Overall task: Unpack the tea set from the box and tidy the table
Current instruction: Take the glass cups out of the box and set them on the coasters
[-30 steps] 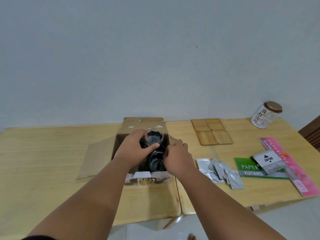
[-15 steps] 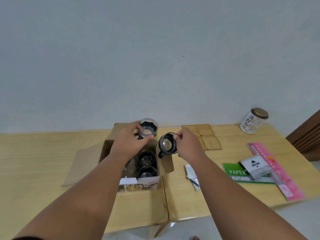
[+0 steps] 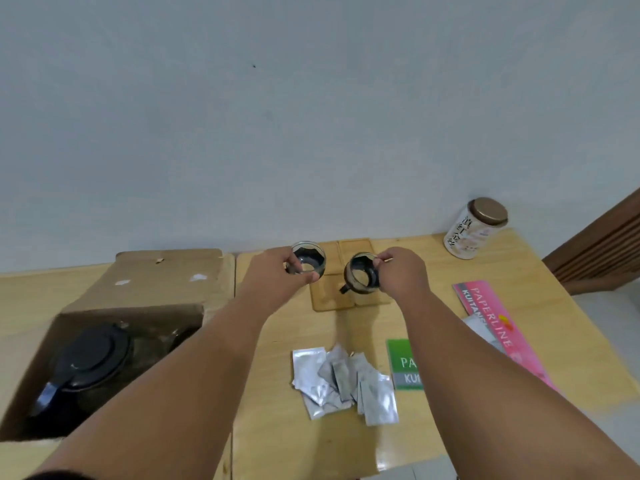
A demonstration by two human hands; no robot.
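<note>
- The left cup (image 3: 308, 263) is pinched in the left hand (image 3: 277, 277) by its fingers (image 3: 290, 259), and the right cup (image 3: 360, 273) in the right hand (image 3: 403, 277), both above the coasters (image 3: 330, 301).
- Glass may be dropped if so light a pinch is lost, or tipped if set across two coasters.

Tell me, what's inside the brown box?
A dark teapot with a round lid sits inside the box. The box's right side is shadowed and partly covered by the left arm, so whether any cups are there cannot be seen.
</note>
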